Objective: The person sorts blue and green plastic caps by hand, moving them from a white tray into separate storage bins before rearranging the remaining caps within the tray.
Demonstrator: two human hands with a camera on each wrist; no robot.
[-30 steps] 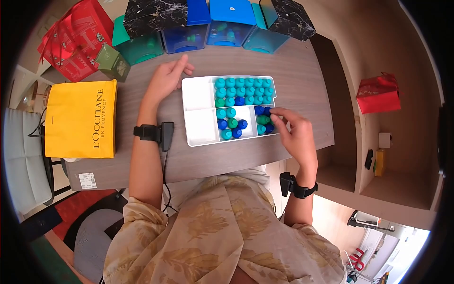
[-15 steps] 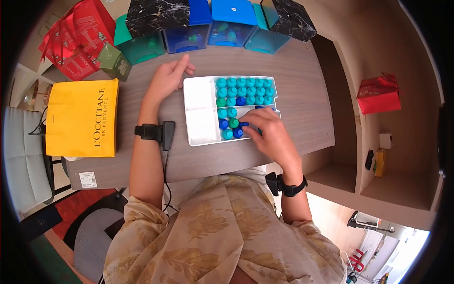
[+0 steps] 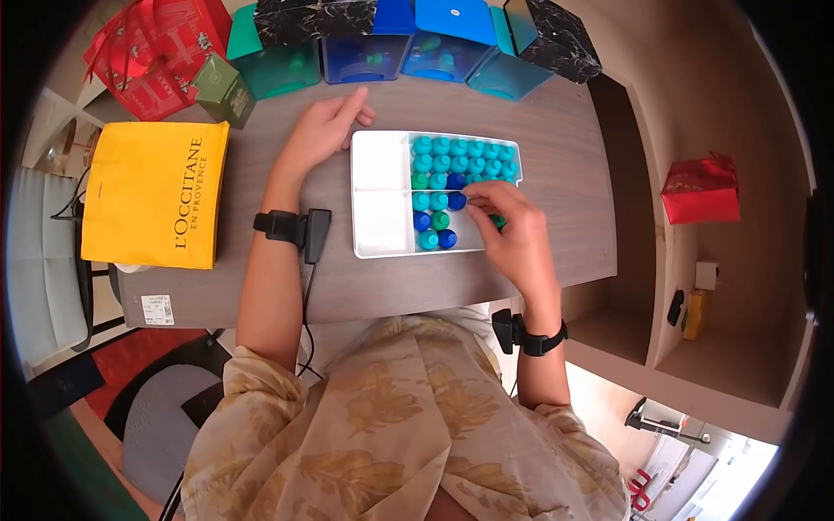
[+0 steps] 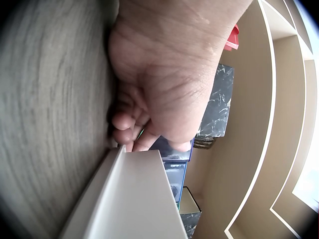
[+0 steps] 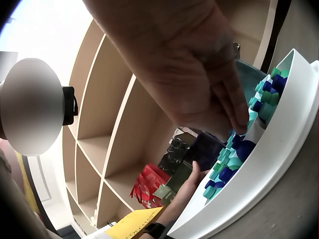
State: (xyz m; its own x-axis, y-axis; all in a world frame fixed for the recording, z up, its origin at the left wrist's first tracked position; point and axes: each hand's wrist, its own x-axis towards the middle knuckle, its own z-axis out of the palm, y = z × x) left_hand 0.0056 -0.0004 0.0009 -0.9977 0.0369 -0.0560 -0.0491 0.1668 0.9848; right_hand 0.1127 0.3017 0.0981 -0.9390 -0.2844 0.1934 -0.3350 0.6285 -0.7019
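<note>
A white divided tray (image 3: 382, 213) on the desk holds small round bottles with narrow caps. Teal bottles (image 3: 441, 163) fill most of its back right section. In the front middle section are several teal, blue and green bottles. There my right hand (image 3: 517, 234) pinches a blue bottle (image 3: 457, 201) at the end of the back row, beside two teal ones. Under its fingertips the right wrist view shows the blue bottle (image 5: 245, 150). My right hand partly hides the right section and a green bottle (image 3: 498, 221). My left hand (image 3: 326, 130) rests loosely by the tray's back left corner, fingertips at its wall (image 4: 142, 194).
Behind the tray stand a green box (image 3: 278, 74), a dark blue box (image 3: 360, 61), a bright blue box (image 3: 443, 56) and a teal box (image 3: 508, 78). A yellow bag (image 3: 152, 195) lies at the left, near a red bag (image 3: 148, 61) and a small green carton (image 3: 224, 91).
My right hand has gone from the right section to the middle one and shifted a blue bottle back into the rear row. The head view has tilted slightly; my left hand stays by the tray.
</note>
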